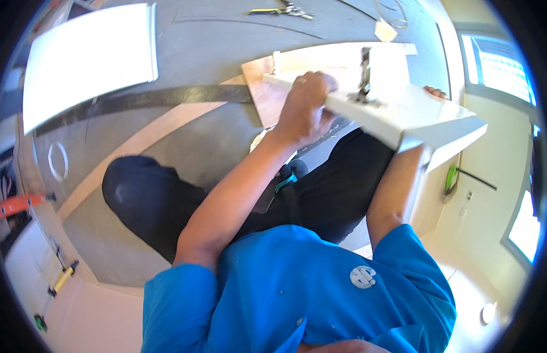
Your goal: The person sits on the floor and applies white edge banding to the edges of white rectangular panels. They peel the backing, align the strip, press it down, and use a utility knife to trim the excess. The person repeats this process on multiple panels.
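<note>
A white cabinet panel (426, 112) is held tilted over my legs, with a metal hinge (364, 76) standing up from its face. My left hand (310, 106) is closed with curled fingers at the panel's left end, beside the hinge; the fingertips are partly hidden. My right forearm passes beneath the panel. Only the fingertips of my right hand (436, 92) show, wrapped over its far right edge. Behind the panel, a thin wooden board (266, 97) and more white panel surface lie on the grey floor.
A large white sheet (88, 65) lies at the far left. Pliers (283, 10) rest on the floor at the top. A white ring (57, 162), a wood strip (141, 136) and an orange-red tool (19, 206) are on the left. A wall with windows (500, 67) rises at right.
</note>
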A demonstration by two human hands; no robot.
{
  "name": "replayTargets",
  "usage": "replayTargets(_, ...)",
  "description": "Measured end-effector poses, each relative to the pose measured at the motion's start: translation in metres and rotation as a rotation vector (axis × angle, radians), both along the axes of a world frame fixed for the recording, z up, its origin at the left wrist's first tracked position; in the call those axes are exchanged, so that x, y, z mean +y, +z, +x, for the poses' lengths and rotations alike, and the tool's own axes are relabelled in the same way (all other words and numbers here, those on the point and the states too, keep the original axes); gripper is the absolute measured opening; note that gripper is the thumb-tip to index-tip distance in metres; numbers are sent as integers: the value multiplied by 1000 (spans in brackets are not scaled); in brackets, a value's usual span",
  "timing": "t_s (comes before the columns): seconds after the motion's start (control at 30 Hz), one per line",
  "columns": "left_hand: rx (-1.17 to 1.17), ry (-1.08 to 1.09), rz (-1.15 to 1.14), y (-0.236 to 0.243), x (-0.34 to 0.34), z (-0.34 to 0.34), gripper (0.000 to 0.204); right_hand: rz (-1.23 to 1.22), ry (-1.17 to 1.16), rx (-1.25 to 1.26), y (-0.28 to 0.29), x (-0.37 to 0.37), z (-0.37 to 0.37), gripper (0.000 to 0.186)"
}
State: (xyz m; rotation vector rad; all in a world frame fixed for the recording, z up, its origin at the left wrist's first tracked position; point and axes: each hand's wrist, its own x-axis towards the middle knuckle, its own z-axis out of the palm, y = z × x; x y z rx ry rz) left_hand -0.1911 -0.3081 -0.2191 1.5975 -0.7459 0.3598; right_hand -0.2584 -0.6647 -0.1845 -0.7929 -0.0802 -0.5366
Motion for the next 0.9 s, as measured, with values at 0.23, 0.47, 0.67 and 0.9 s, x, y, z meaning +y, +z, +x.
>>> replayTargets(0.23, -34, -184, 214, 12, 23, -48, 31, -52, -360, 170, 12, 28, -42, 49)
replayTargets(0.47, -45, -282, 279, 9, 32, -51, 39, -42, -504, 303, 1, 19, -31, 57)
replayTargets(0.67, -63, -285, 202, 5, 30, -47, 39, -42, -553, 368, -7, 2, -14, 63)
replayTargets(0.9, 126, -166, 114, -5, 11, 11, 33, 74, -612, 408, -25, -38, 46, 72)
